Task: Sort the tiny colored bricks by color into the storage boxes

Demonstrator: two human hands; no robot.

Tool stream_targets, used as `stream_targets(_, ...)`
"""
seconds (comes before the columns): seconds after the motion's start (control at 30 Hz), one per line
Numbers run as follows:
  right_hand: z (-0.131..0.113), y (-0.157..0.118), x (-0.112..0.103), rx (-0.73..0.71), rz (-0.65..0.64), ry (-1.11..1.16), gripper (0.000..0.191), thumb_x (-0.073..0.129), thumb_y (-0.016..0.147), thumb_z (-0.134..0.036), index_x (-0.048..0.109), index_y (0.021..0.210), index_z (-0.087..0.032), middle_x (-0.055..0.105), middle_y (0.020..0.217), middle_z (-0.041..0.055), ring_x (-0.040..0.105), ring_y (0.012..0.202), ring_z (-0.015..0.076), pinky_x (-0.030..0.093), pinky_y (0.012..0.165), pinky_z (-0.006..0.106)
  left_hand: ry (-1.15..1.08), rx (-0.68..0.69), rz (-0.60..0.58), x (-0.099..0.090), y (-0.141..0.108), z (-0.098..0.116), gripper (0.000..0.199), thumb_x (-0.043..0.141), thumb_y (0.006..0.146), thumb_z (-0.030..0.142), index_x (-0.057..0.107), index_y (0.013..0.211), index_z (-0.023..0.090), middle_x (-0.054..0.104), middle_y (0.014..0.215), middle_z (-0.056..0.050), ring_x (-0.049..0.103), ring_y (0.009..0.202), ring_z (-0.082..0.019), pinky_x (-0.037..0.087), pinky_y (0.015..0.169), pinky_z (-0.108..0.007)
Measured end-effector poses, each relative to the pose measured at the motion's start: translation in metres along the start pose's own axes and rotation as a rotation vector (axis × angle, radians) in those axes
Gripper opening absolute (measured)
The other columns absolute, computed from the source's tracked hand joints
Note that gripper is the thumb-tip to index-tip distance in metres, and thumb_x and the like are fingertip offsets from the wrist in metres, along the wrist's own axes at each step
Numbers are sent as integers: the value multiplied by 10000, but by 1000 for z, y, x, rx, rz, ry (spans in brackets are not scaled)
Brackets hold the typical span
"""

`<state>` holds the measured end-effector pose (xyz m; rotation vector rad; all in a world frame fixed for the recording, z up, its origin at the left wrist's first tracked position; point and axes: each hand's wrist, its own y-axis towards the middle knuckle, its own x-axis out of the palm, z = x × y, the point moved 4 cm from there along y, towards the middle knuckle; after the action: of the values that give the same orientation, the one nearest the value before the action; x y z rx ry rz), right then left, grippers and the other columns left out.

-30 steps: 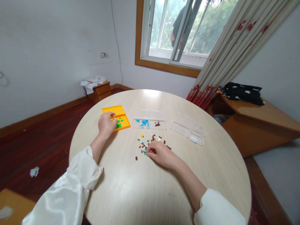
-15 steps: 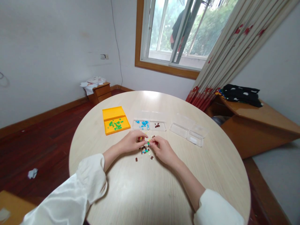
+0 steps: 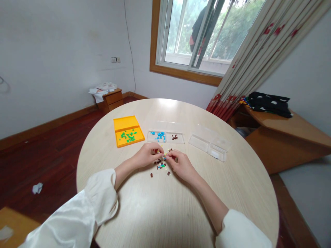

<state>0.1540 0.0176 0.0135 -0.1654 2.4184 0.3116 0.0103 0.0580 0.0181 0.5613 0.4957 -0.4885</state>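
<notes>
My left hand (image 3: 148,154) and my right hand (image 3: 180,164) meet fingertip to fingertip over a small pile of building bricks (image 3: 161,166) on the round table. Both hands are closed in a pinch around something tiny, with specks of yellow and blue showing between the fingertips; its exact kind is hidden. The pile mixes brown, blue, green, yellow and pale pieces, partly covered by my fingers. Two brown bricks lie apart on the near side, one at the left (image 3: 151,175) and another at the right (image 3: 168,173).
Behind my left hand lies an open yellow case (image 3: 115,138) with green bricks. A clear box (image 3: 166,141) holds blue bricks and brown bricks in separate compartments. Further right sit open clear boxes (image 3: 198,143). A wooden cabinet (image 3: 261,144) stands beyond the table's right edge.
My fingertips have drawn closer together over the pile, and a yellow speck now shows between them. The bricks and boxes look unchanged; the view has shifted slightly.
</notes>
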Motion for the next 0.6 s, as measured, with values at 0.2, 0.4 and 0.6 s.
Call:
stream_targets(0.2, -5, -3, 4, -59, -135, -96, 82, 609, 757, -118, 640, 699, -165, 590, 683, 1, 504, 653, 113, 381, 649, 246, 100, -109, 353, -36, 5, -18, 61, 554, 736, 156, 606, 705, 160, 613, 698, -4, 499, 619, -113, 413, 603, -234)
stream_targets(0.4, -6, -5, 5, -80, -186, -185, 77, 614, 753, -110, 653, 730, -173, 591, 698, 4, 524, 683, 126, 382, 687, 262, 217, -290, 617, -78, 4, -45, 46, 546, 708, 186, 579, 683, 165, 572, 676, 5, 480, 579, -113, 406, 577, -240)
stream_targets(0.6, -9, -5, 2, -75, -190, -234, 132, 567, 750, -73, 662, 742, -164, 613, 717, 21, 526, 682, 130, 373, 673, 259, 378, -374, 677, -96, -2, -61, 63, 531, 702, 157, 592, 708, 169, 589, 742, -14, 510, 607, -132, 438, 639, -276)
